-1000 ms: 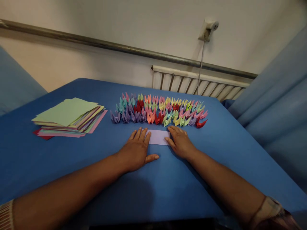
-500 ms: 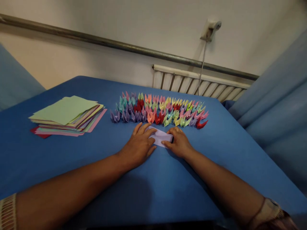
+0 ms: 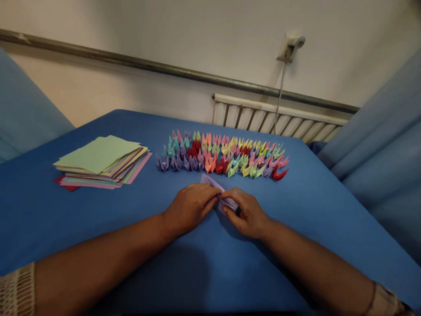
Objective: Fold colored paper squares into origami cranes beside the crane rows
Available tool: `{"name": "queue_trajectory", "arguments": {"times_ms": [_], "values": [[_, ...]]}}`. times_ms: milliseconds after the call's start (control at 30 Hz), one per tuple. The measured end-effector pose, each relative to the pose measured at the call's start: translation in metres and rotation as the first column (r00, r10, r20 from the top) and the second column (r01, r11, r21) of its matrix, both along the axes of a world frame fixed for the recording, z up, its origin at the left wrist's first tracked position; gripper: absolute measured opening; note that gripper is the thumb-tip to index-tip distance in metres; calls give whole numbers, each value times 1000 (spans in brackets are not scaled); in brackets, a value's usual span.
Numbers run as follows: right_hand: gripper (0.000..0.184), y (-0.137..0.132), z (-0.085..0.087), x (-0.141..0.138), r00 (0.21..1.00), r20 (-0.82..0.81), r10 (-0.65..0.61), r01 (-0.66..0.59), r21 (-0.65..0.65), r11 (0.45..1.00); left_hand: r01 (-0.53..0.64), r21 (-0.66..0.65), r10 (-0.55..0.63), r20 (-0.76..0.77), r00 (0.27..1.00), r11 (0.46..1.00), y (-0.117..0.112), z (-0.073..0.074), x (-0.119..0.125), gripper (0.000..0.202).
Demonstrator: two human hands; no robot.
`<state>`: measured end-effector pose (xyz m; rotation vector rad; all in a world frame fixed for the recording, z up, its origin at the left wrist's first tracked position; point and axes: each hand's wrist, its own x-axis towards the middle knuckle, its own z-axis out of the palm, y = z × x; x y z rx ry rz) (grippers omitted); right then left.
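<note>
A small folded piece of lilac origami paper (image 3: 208,180) is held between my hands, tilted up from the blue tabletop (image 3: 138,263). My left hand (image 3: 194,206) pinches its near edge, fingers bent and pressed together, partly hiding the paper. On the other side, my right hand (image 3: 246,210) grips the paper's right end between thumb and fingers. The fingertips of both hands nearly meet at the middle of the sheet. Just beyond stand rows of folded paper cranes (image 3: 221,163) in purple, red, pink, yellow, green and turquoise.
A stack of coloured square paper sheets (image 3: 98,153), pale green on top, lies at the left. Behind the table run a metal rail (image 3: 184,75) and a radiator (image 3: 250,115) along the wall. A cord hangs from the wall socket (image 3: 287,49). Blue curtains (image 3: 378,145) flank the table.
The lilac paper was lying flat under my spread left fingers; now it is raised and tilted, pinched by both hands. The left fingers have closed. The camera view has shifted slightly.
</note>
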<state>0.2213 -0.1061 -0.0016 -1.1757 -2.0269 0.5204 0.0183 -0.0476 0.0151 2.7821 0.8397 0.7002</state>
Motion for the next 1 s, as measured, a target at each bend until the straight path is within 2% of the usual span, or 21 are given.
{"name": "queue_trajectory", "arguments": {"times_ms": [133, 233, 333, 433, 533, 600, 667, 733, 800, 833, 900, 1000], "values": [[32, 1, 5, 4, 990, -126, 65, -74, -74, 995, 36, 6, -36, -15, 999, 999, 0, 4, -1, 16], [41, 8, 4, 11, 961, -274, 41, -85, -149, 985, 101, 18, -101, 21, 995, 995, 0, 5, -1, 16], [48, 15, 2, 19, 948, -319, -3, -89, -275, 957, 148, 23, -149, 71, 986, 989, 0, 5, -2, 15], [51, 21, -2, 27, 948, -310, -79, -47, -378, 925, 99, -19, -98, 24, 995, 995, 1, 10, -4, 13], [39, 28, -10, 33, 933, -327, -150, -18, -458, 889, -10, -35, 7, -108, 994, 999, 0, 20, -9, 11], [31, 32, -17, 34, 914, -349, -206, -17, -541, 841, -69, 3, 68, -165, 984, 998, -2, 25, -11, 12], [33, 35, -22, 34, 889, -376, -262, -25, -612, 790, -112, 59, 121, -179, 976, 992, -4, 26, -12, 25], [35, 36, -25, 33, 861, -414, -295, -46, -640, 767, -118, 99, 135, -187, 973, 988, -5, 24, -10, 49], [31, 35, -24, 32, 842, -452, -293, -80, -642, 762, -60, 100, 80, -214, 974, 993, -5, 20, -8, 66], [28, 35, -23, 31, 837, -468, -285, -100, -641, 761, -14, 88, 35, -232, 972, 996, -4, 18, -8, 68], [24, 34, -21, 32, 830, -494, -260, -142, -637, 757, 62, 60, -44, -256, 966, 996, 0, 15, -8, 54], [25, 34, -17, 39, 824, -532, -193, -241, -638, 732, 100, 40, -86, -270, 959, 994, 6, 11, -13, 26]]}}
